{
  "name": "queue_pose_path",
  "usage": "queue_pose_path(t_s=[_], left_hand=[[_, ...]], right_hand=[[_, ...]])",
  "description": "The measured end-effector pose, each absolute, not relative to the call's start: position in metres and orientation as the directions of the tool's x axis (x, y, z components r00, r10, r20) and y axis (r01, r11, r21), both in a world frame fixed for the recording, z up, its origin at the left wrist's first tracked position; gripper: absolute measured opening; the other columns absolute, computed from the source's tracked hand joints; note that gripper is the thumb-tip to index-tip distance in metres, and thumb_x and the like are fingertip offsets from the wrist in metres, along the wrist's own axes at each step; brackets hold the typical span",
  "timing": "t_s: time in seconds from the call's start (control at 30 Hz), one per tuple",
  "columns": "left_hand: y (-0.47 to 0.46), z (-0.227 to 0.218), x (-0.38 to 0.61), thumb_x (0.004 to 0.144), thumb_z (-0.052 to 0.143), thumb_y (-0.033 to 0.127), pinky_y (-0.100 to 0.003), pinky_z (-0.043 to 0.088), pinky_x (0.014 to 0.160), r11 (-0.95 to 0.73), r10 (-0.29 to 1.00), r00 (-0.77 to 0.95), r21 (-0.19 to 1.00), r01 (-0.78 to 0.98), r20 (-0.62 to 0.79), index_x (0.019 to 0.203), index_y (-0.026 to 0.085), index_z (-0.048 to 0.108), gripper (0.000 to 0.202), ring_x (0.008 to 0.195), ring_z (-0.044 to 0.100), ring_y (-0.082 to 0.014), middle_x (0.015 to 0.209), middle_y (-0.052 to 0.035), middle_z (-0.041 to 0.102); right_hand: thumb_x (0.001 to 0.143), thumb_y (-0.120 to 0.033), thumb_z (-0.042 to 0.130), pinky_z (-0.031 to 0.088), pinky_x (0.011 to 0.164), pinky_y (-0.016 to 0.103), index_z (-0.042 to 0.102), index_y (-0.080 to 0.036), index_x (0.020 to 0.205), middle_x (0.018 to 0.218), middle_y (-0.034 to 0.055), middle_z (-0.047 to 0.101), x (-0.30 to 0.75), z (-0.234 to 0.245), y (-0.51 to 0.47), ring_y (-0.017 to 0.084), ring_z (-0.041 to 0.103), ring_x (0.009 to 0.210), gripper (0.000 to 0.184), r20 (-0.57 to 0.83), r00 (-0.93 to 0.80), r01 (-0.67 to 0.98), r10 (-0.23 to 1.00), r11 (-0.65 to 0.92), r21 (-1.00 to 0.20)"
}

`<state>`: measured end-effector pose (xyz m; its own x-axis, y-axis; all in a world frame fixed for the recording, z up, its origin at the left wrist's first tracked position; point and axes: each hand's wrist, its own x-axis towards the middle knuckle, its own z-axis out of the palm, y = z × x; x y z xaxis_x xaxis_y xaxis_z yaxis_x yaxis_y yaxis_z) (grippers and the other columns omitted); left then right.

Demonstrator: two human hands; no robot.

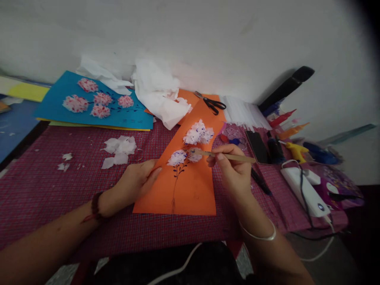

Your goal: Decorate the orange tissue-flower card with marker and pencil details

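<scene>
An orange card lies at a slant in front of me, with a drawn dark stem and leaves and white tissue-paper flowers flecked with purple. My left hand grips its left edge, thumb on top and the other fingers partly hidden. Between the thumb and fingers of my right hand is a flat wooden stick. The stick's far tip touches or hovers just over the flower cluster near the card's middle; I cannot tell which.
Left, a blue card bears pink-and-white tissue flowers. White tissue lies crumpled behind; torn pieces rest on the checked cloth. Scissors sit at the card's top. Rightward are a yellow glue gun and white power strip.
</scene>
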<state>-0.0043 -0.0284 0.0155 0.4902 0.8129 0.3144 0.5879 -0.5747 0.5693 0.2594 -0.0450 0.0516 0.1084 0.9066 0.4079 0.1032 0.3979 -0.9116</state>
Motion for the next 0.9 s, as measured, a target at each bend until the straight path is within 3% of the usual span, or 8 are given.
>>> queue_pose_path(t_s=[0.23,0.47,0.67,0.9], left_hand=[[-0.0282,0.0164,-0.0042,0.097,0.041,0.027,-0.026,0.040,0.053,-0.551,0.827,0.490,0.575,0.605,0.277,0.084,0.021,0.058,0.023,0.051,0.053,-0.0144,0.060,0.0020,0.056],[-0.0286,0.0166,-0.0036,0.098,0.042,0.026,-0.025,0.039,0.053,-0.562,0.819,0.494,0.578,0.592,0.291,0.082,0.021,0.057,0.023,0.051,0.053,-0.0140,0.062,0.0019,0.057],[-0.0294,0.0151,-0.0054,0.099,0.043,0.025,-0.025,0.036,0.052,-0.584,0.806,0.499,0.562,0.586,0.317,0.080,0.020,0.056,0.023,0.050,0.053,-0.0131,0.062,0.0024,0.058],[-0.0282,0.0159,-0.0040,0.098,0.042,0.026,-0.024,0.038,0.051,-0.569,0.816,0.492,0.571,0.592,0.303,0.083,0.021,0.058,0.022,0.049,0.051,-0.0130,0.061,0.0029,0.056]], right_hand=[[0.091,-0.034,0.066,0.056,0.056,0.027,0.067,-0.024,0.091,0.074,-0.0001,0.071,0.2545,0.0536,-0.0464,0.013,0.068,0.065,0.010,0.403,0.028,0.087,0.915,0.400,-0.912],[0.092,-0.035,0.065,0.057,0.058,0.028,0.067,-0.025,0.092,0.073,-0.0014,0.069,0.2597,0.0491,-0.0451,0.013,0.067,0.063,0.010,0.400,0.099,0.095,0.911,0.391,-0.915],[0.090,-0.030,0.066,0.056,0.056,0.026,0.067,-0.023,0.089,0.073,-0.0004,0.072,0.2562,0.0508,-0.0449,0.013,0.069,0.064,0.007,0.381,0.031,0.079,0.924,0.378,-0.922],[0.090,-0.032,0.067,0.056,0.055,0.026,0.066,-0.023,0.086,0.068,-0.0023,0.068,0.2619,0.0514,-0.0440,0.012,0.066,0.059,0.010,0.389,0.140,0.103,0.911,0.377,-0.920]])
